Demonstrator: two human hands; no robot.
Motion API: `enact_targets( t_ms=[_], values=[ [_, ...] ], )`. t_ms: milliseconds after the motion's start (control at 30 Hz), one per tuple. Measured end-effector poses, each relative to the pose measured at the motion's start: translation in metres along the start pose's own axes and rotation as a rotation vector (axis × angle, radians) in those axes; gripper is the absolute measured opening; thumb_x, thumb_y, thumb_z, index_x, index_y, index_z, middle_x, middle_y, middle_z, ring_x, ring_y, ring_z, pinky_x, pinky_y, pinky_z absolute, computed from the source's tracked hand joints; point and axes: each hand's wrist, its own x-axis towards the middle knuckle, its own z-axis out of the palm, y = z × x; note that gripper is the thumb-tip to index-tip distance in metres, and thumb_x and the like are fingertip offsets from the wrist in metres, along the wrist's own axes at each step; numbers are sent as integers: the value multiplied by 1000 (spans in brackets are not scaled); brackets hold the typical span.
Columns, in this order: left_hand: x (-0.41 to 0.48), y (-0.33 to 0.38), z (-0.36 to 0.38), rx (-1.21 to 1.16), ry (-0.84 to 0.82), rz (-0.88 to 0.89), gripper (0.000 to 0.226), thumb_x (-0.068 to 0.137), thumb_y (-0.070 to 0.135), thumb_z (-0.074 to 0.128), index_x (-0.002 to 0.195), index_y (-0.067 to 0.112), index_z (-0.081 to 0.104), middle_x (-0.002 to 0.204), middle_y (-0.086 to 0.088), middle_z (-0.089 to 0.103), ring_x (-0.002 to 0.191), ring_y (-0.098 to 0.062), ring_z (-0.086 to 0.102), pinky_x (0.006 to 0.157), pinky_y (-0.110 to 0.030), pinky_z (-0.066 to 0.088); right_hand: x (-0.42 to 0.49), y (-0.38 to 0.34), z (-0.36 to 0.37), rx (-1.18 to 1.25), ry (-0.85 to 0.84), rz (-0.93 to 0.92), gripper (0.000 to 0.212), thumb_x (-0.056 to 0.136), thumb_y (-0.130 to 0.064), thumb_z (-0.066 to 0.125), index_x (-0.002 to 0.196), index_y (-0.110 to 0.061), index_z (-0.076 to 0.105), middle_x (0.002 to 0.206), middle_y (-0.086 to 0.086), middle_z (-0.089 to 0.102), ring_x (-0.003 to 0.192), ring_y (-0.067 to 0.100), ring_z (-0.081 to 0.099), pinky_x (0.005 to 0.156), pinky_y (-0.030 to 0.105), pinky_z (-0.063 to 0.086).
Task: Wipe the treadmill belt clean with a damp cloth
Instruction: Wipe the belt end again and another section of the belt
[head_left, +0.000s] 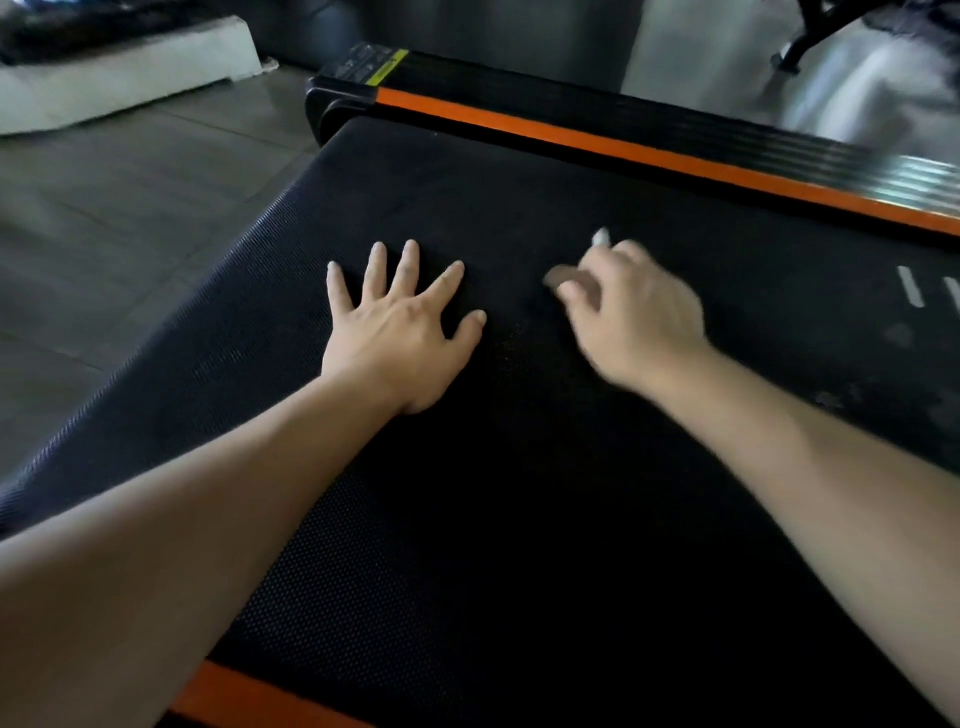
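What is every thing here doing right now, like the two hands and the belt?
Belt: black, with pale smudges on its right part.
Left hand: pressed flat, fingers spread.
Right hand: blurred, fingers curled round something small.
Cloth: mostly hidden in that hand; only bits poke out.

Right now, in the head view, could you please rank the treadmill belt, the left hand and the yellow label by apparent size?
1. treadmill belt
2. left hand
3. yellow label (farther away, so only apparent size)
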Motion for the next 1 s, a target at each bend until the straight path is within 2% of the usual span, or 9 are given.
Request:
enact_targets(
  t_ms=[133, 233, 300, 433, 533, 600, 700, 867, 1000],
  values=[
    [-2, -1, -1, -11, 4, 2, 71, 97, 74, 19, 162, 44, 16, 174, -5, 3, 159, -30, -9, 123, -64, -10, -34, -3, -8, 70, -37, -203, 34, 98, -44, 51, 121, -22, 60, 114, 1, 59, 95, 29, 64, 69, 37, 51],
    [-3, 0, -3, -34, -3, 0, 69, 99, 72, 22, 161, 43, 20, 174, -5, 5, 159, -30, -8, 123, -63, -10, -1, 27, -8, -31, 17, 117, 33, 101, -44, 47, 123, -21, 56, 120, 8, 58, 100, 35, 62, 71, 39, 45],
    [-4, -1, -5, -60, 3, -1, 67, 100, 69, 27, 160, 41, 24, 173, -6, 8, 159, -30, -6, 123, -63, -10, -9, 9, -7, -32, 44, 187, 34, 101, -45, 46, 117, -18, 56, 116, 9, 57, 95, 36, 61, 68, 38, 41],
    [-9, -2, -9, -124, 4, 14, 62, 101, 60, 38, 158, 38, 33, 173, -4, 14, 160, -27, -1, 126, -58, -7, -104, -56, -18, 233, -94, -198, 35, 96, -50, 46, 105, -20, 62, 101, 2, 58, 84, 29, 63, 60, 36, 49],
    [-30, -6, -15, -127, -42, 59, 61, 103, 56, 38, 160, 35, 30, 173, -5, 11, 160, -26, -2, 127, -52, -6, -99, -34, -22, 174, -79, -305, 36, 96, -52, 46, 114, -25, 63, 111, -3, 61, 91, 24, 65, 62, 31, 46],
    [-49, -8, -17, -89, -81, 85, 63, 103, 58, 35, 162, 36, 25, 174, -4, 6, 160, -25, -4, 128, -51, -5, -64, -3, -18, 28, -9, -106, 35, 98, -48, 49, 121, -24, 60, 119, 1, 61, 96, 30, 65, 66, 34, 47],
    [-72, -9, -14, -54, -102, 90, 67, 102, 62, 27, 163, 37, 17, 174, -3, -1, 159, -24, -10, 127, -50, -8, -58, -2, -16, 40, 8, 89, 28, 98, -45, 51, 106, -19, 58, 109, 3, 57, 87, 31, 62, 64, 35, 43],
    [-80, -6, -4, -9, -53, 96, 70, 100, 62, 20, 164, 36, 12, 174, -6, -2, 159, -26, -11, 126, -53, -9, -134, -42, -30, 215, -153, -344, 34, 93, -50, 47, 107, -24, 62, 101, -5, 58, 82, 20, 65, 56, 35, 53],
    [-80, -6, -5, -1, -61, 93, 70, 100, 62, 18, 164, 35, 12, 174, -6, -2, 159, -26, -10, 126, -53, -9, -81, 10, -24, 63, -19, -25, 33, 97, -47, 50, 117, -22, 59, 120, 3, 60, 96, 30, 65, 70, 40, 53]
  ],
)
